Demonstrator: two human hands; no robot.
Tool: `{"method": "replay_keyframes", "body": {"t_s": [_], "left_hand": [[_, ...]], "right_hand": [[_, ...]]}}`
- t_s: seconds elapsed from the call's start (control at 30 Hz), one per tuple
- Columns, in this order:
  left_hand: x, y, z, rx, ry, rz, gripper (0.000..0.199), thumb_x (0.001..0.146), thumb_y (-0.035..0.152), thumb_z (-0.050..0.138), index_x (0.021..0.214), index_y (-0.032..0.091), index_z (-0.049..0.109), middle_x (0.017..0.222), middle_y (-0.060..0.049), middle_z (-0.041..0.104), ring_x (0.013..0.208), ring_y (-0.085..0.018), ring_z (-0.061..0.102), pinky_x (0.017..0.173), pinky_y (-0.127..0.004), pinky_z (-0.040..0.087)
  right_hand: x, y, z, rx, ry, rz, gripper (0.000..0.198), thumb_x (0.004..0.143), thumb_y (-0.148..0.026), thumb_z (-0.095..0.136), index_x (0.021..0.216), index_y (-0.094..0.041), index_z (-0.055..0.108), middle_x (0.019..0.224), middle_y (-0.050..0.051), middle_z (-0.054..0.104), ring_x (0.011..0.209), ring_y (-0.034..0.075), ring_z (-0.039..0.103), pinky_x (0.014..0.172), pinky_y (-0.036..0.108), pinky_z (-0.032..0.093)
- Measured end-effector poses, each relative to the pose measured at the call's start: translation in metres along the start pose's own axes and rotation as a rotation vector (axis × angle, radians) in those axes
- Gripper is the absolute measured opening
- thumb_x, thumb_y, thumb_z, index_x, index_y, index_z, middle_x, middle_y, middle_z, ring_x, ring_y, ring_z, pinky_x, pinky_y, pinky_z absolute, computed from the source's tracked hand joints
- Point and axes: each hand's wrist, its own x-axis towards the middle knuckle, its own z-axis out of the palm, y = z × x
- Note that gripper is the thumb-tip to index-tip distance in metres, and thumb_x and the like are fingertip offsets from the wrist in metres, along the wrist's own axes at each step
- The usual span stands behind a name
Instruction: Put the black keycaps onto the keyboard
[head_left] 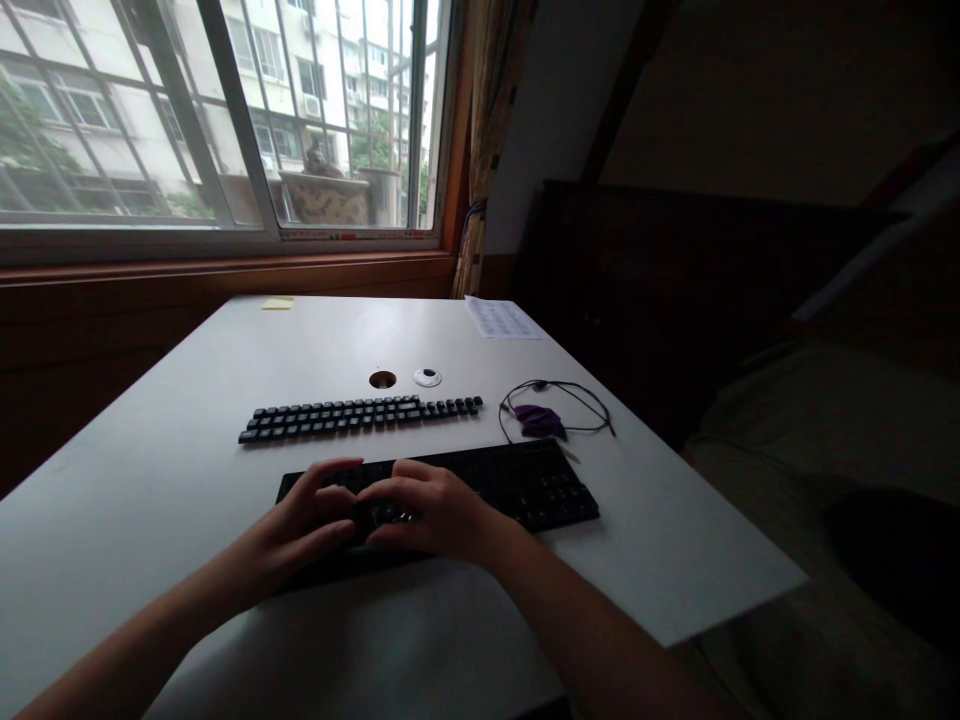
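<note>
A black keyboard (525,480) lies on the white table, its left part mostly behind my hands. My left hand (311,515) is over that left part, with thumb and fingers curled inward close to the keys. My right hand (427,505) meets it from the other side, its thumb and fingers bent toward the same spot. The fingertips of both hands nearly touch, and whatever sits between them is too dark and small to make out. Just beyond the keyboard, loose black keycaps (360,420) are lined up in several rows.
Right of the keycaps lie a coiled black cable (592,390) and a crumpled purple cloth (538,421). Farther back are a round hole (382,380) in the table (187,400), a white ring-shaped cover (427,378), a printed sheet (504,319) and yellow notes (278,303). A barred window stands behind.
</note>
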Motion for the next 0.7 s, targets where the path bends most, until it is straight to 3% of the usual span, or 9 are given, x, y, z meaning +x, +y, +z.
{"method": "replay_keyframes", "body": {"t_s": [0.2, 0.4, 0.7], "left_hand": [[0.001, 0.002, -0.001, 0.059, 0.092, 0.036, 0.04, 0.094, 0.037, 0.056, 0.132, 0.026, 0.048, 0.107, -0.008, 0.069, 0.09, -0.021, 0.065, 0.08, -0.032, 0.052], [0.0, 0.007, -0.006, 0.173, 0.204, 0.023, 0.026, 0.089, 0.04, 0.061, 0.108, 0.023, 0.068, 0.105, -0.008, 0.071, 0.099, -0.025, 0.066, 0.086, -0.033, 0.054], [0.0, 0.007, -0.008, 0.253, 0.235, 0.05, 0.024, 0.089, 0.041, 0.06, 0.101, 0.024, 0.072, 0.103, -0.007, 0.072, 0.098, -0.025, 0.066, 0.084, -0.031, 0.054]], "right_hand": [[-0.006, 0.02, -0.043, -0.169, 0.089, 0.18, 0.039, 0.085, -0.038, 0.071, 0.122, -0.026, 0.064, 0.093, 0.002, 0.059, 0.071, 0.013, 0.055, 0.069, 0.026, 0.047], [-0.026, 0.061, -0.098, -0.506, 0.105, 0.49, 0.031, 0.085, -0.024, 0.07, 0.116, -0.021, 0.067, 0.101, 0.005, 0.065, 0.086, 0.016, 0.062, 0.082, 0.029, 0.046], [-0.043, 0.089, -0.107, -0.755, -0.043, 0.75, 0.031, 0.09, -0.025, 0.064, 0.12, -0.023, 0.065, 0.116, 0.007, 0.065, 0.104, 0.021, 0.062, 0.087, 0.027, 0.044]]}}
